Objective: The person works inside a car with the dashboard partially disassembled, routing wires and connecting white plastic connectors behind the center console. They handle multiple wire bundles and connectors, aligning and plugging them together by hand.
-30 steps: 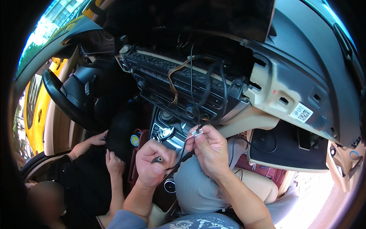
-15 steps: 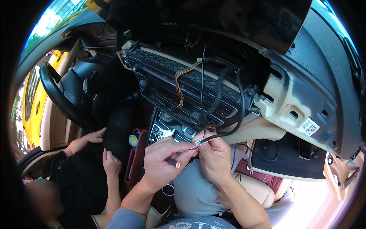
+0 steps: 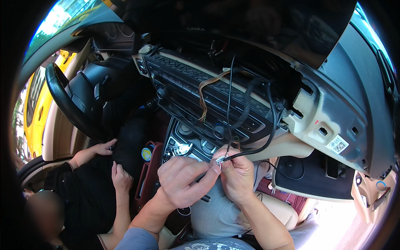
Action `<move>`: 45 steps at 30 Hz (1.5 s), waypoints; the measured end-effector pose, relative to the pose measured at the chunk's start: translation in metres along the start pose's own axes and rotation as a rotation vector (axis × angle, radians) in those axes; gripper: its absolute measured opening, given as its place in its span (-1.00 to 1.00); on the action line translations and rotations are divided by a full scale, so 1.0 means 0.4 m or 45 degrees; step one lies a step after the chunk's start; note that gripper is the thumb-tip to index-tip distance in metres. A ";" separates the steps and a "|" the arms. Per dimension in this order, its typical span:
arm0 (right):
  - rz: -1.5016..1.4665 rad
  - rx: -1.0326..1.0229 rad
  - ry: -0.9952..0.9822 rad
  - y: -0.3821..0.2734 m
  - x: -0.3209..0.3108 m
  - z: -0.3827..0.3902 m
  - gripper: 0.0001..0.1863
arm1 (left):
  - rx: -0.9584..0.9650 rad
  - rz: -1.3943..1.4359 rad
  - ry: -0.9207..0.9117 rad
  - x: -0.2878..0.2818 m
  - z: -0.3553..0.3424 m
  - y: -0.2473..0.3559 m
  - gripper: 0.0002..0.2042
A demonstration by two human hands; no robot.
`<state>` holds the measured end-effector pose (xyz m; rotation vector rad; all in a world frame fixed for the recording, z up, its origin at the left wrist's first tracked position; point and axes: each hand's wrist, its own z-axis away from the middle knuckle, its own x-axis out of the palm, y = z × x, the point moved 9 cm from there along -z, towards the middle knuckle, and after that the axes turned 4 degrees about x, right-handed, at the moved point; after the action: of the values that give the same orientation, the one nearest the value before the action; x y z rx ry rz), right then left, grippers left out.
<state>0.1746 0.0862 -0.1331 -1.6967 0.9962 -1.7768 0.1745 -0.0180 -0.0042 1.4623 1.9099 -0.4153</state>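
Observation:
My left hand [image 3: 183, 180] and my right hand [image 3: 236, 174] meet over the centre console [image 3: 180, 146] of a car. Between both sets of fingertips sits a small white connector [image 3: 220, 159] on the end of a black cable [image 3: 268, 125]. That cable loops up into the opened dashboard. A dark slim tool [image 3: 204, 197] pokes out under my left palm. Loose brown wires [image 3: 205, 93] and another thin black wire [image 3: 229, 100] hang from the dashboard opening over the black control panel [image 3: 208, 98].
Another person in dark clothing sits in the driver's seat at the left, with both hands [image 3: 109, 160] on a black object by the steering wheel [image 3: 66, 104]. A yellow tape roll [image 3: 146, 153] lies beside the console. The glovebox [image 3: 312, 175] hangs open at right.
My left hand has come up from lower on the console to join my right hand at the white connector. The view has tilted and the cable loop has shifted right.

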 end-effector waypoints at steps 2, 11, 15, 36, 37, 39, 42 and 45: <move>-0.017 0.012 0.005 0.002 -0.001 0.000 -0.77 | 0.008 0.000 0.005 0.002 -0.001 -0.001 -0.78; -0.052 0.081 0.024 0.006 0.000 0.003 -0.72 | 0.080 -0.014 0.039 0.002 -0.010 0.009 -0.78; -0.061 0.080 0.021 0.002 0.004 0.007 -0.75 | -0.108 0.144 0.023 -0.001 -0.018 -0.021 -0.79; -0.157 0.178 0.065 -0.002 -0.004 0.018 -0.75 | -1.397 1.688 -0.137 0.166 0.099 -0.180 -0.93; -0.131 0.174 0.077 -0.004 -0.006 0.020 -0.76 | -1.398 1.700 -0.140 0.170 0.101 -0.180 -0.93; -0.080 0.150 0.110 -0.008 -0.009 0.025 -0.78 | -1.415 1.712 -0.143 0.175 0.108 -0.179 -0.93; -0.012 0.151 0.159 -0.008 -0.014 0.032 -0.80 | -1.448 1.725 -0.144 0.181 0.117 -0.177 -0.94; 0.040 0.149 0.173 -0.010 -0.017 0.033 -0.80 | -1.466 1.755 -0.148 0.185 0.120 -0.172 -0.95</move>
<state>0.1891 0.0919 -0.1348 -1.4982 0.9494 -1.9118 0.1158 -0.0165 -0.0997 1.3992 0.4174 1.0232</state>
